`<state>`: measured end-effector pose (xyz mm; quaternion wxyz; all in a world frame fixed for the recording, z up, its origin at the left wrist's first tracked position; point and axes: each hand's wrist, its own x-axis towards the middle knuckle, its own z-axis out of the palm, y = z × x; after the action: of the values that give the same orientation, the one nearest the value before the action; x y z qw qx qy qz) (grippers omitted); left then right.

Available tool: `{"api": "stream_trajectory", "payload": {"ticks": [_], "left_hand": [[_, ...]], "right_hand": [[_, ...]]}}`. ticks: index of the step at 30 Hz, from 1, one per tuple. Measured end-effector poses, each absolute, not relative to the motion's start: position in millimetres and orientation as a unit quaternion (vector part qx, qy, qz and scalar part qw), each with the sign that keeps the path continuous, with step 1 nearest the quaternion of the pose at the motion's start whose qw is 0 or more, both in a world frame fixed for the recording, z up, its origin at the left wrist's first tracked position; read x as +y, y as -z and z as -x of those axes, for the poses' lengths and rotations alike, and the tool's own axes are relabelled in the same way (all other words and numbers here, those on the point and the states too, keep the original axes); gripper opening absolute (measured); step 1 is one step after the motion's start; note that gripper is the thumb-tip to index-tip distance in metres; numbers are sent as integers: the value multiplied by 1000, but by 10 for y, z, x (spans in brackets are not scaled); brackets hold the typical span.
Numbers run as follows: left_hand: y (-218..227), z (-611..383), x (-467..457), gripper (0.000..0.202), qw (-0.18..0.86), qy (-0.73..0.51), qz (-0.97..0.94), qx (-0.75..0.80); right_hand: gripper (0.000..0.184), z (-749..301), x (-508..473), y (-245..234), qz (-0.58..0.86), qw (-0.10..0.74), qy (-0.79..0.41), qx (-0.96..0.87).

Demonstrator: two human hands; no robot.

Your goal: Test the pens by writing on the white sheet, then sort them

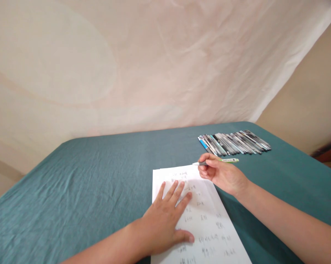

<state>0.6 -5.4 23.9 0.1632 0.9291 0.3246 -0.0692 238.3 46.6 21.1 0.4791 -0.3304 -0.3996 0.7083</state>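
Observation:
My left hand (168, 216) lies flat with fingers spread on a white sheet of paper (220, 234). Rows of handwritten marks cover much of the sheet, too blurred to read. Above the sheet's top right corner, my right hand (220, 174) is closed around a pen (229, 160). The pen has a white and green barrel, a dark grip and a pale tip pointing left. It is held nearly level. Whether the tip touches the paper I cannot tell.
A row of several pens (234, 143) lies side by side near the table's back right. A dark green cloth (99, 176) covers the table. Behind it hangs a pale creased sheet (168, 66), with a tan wall (305, 95) to the right.

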Motion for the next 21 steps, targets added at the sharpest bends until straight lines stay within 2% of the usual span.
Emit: {"api": "stream_trajectory", "payload": {"ticks": [6,21], "left_hand": [[-244,-6,-44,85,168,71,-928,326],[-245,-13,-42,86,168,77,-928,323]], "right_hand": [[18,-2359,441,-225,338,469,-690,-437],[19,-2258,473,6,341,418,-709,-454]]}}
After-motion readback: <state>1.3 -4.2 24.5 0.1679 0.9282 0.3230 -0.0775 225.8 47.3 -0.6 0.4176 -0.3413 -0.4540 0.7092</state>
